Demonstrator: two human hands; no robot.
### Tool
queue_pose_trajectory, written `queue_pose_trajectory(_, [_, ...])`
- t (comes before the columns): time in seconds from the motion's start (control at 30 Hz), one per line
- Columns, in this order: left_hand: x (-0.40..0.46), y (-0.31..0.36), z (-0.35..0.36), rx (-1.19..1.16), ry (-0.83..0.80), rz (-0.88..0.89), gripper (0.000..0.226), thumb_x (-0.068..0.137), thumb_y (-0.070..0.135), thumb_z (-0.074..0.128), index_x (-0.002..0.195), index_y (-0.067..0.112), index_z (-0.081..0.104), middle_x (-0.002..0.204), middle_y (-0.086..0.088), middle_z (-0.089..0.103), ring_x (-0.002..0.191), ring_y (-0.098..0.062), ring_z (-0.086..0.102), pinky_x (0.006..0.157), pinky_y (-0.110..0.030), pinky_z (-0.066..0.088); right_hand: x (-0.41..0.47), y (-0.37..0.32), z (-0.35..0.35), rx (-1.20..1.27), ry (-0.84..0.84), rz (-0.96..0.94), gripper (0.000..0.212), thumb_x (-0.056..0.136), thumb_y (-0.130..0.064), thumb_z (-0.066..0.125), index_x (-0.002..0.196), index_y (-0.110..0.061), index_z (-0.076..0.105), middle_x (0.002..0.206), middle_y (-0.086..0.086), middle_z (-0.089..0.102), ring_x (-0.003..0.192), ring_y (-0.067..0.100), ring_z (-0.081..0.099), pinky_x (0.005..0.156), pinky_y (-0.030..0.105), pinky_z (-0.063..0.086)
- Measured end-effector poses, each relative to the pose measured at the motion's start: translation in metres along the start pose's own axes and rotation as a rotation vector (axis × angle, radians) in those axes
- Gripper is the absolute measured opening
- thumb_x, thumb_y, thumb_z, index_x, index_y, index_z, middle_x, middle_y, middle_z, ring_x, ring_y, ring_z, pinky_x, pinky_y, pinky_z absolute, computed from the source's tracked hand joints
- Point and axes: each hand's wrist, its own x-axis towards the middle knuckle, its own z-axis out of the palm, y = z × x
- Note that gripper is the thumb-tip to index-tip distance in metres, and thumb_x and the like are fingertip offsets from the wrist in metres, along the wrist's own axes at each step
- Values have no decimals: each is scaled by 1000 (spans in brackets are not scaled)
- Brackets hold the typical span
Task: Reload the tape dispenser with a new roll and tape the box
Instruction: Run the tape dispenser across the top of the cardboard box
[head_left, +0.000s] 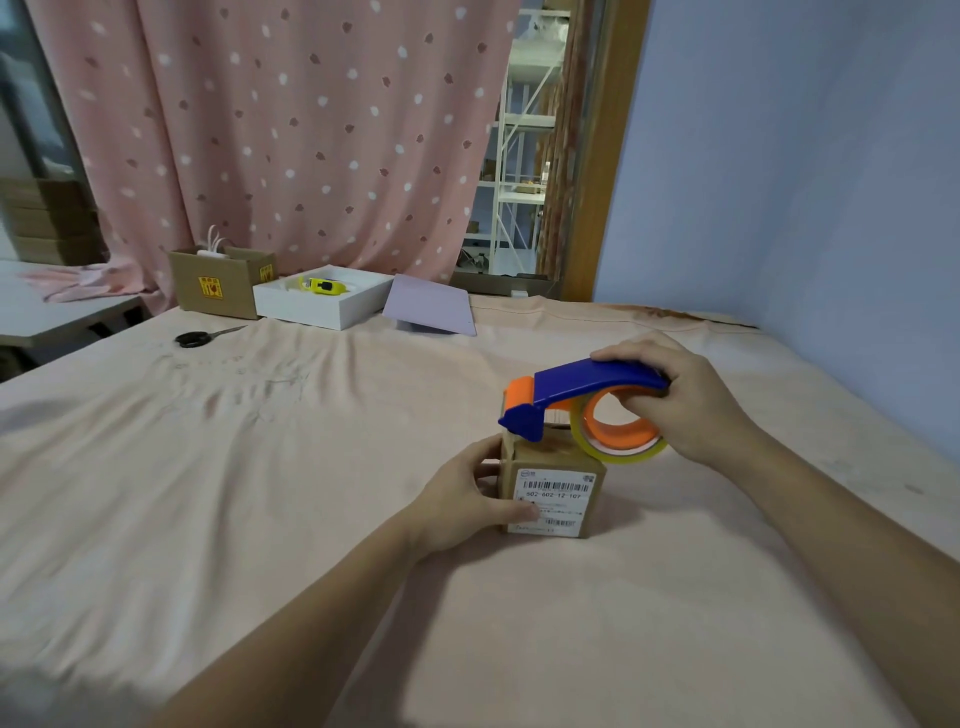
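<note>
Scissors (196, 339), white tray (322, 306) (perhaps a lid)

Blue plastic tape dispenser (582, 387) with orange core; brown cardboard box (553, 486), white barcode label; peach cloth-covered surface (311, 467); pink curtain (291, 130), white-and-mauve spots

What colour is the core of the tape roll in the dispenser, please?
Orange core, ringed by clear tape; the head view shows it.
</note>
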Motion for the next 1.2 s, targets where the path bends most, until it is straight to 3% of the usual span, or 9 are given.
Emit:
queue_pose_trajectory(0.23, [-1, 2, 0, -3, -13, 9, 59, 77, 12, 87, 126, 31, 61, 117, 8, 75, 113, -11, 69, 93, -33, 59, 4, -4, 2, -21, -37, -29, 56, 83, 12, 67, 125, -26, 67, 121, -1, 61, 114, 17, 54, 88, 24, 47])
queue_pose_trajectory(0.53, [-1, 2, 0, 0, -4, 17, 63, 76, 13, 89, 130, 27, 59, 117, 8, 75, 111, -7, 69, 89, -25, 58, 6, -6, -4, -88, -92, -42, 57, 81, 13, 69, 122, -27, 67, 119, -2, 60, 110, 14, 54, 82, 18, 44])
queue_pose_trajectory(0.77, [-1, 1, 0, -29, -13, 11, 77, 71, 20, 92, 137, 32, 54, 124, 6, 71, 116, -11, 67, 95, -33, 59, 4, -5, -5, -81, -89, -58, 62, 81, 13, 69, 118, -36, 65, 117, -5, 60, 110, 12, 55, 83, 18, 44])
queue_pose_trajectory(0.97, [0, -2, -2, -43, -6, 22, 91, 68, 25, 95, 144, 34, 47, 131, 6, 66, 121, -14, 65, 99, -38, 58, 5, -6, -7, -99, -98, -51, 59, 80, 14, 70, 120, -31, 67, 118, -3, 60, 111, 15, 55, 83, 19, 44])
queue_pose_trajectory(1.07, [0, -3, -3, -114, 12, 15, 91, 64, 24, 96, 140, 26, 47, 133, 2, 65, 120, -16, 67, 100, -41, 57, 6, -6, -7, -106, -111, -48, 59, 80, 13, 70, 120, -31, 66, 118, -4, 59, 111, 16, 55, 82, 18, 44])
queue_pose_trajectory(1.2, [-4, 0, -5, -229, 77, -17, 80, 63, 43, 88, 128, 12, 52, 131, -5, 68, 118, -16, 68, 98, -35, 57, 7, -6, -6, -118, -114, -47, 57, 81, 12, 71, 121, -29, 67, 118, -4, 59, 110, 16, 55, 81, 18, 44])
